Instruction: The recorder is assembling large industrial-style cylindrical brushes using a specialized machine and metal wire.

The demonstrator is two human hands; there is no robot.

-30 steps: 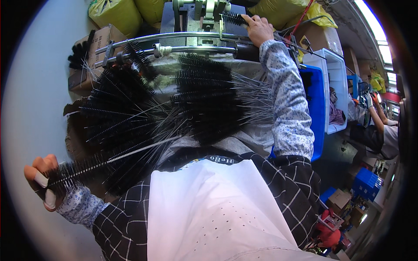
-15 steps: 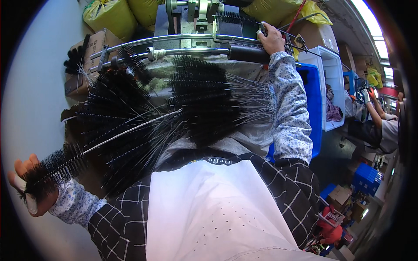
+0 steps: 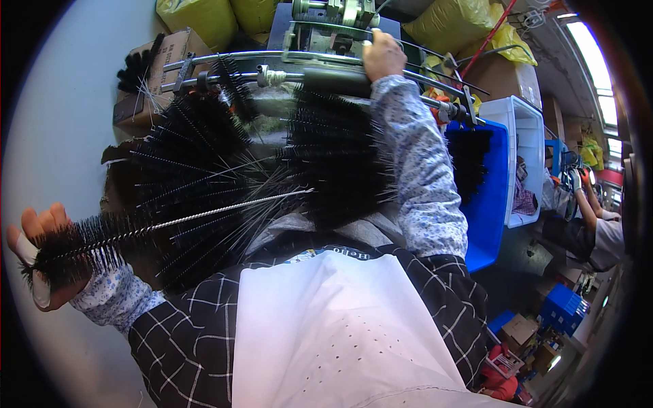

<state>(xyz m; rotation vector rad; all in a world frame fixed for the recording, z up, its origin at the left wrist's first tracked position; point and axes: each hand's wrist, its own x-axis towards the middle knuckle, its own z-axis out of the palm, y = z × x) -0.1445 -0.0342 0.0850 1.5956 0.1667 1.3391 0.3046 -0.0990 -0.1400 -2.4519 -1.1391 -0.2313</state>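
Out to the side, my left fingers [image 3: 46, 221] grip a black brush [image 3: 102, 241] by its fuzzy end. By the machine [image 3: 333, 12], my right fingers [image 3: 386, 43] bend; I can't tell if they're closed.

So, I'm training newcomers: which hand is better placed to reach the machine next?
Probably the right hand: it is right at the machine, while the left hand is far out to the side, holding a long brush.

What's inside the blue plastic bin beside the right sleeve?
Black bristle brushes show in the blue plastic bin. The floral right sleeve covers part of the bin's left side; anything beneath the brushes is hidden.
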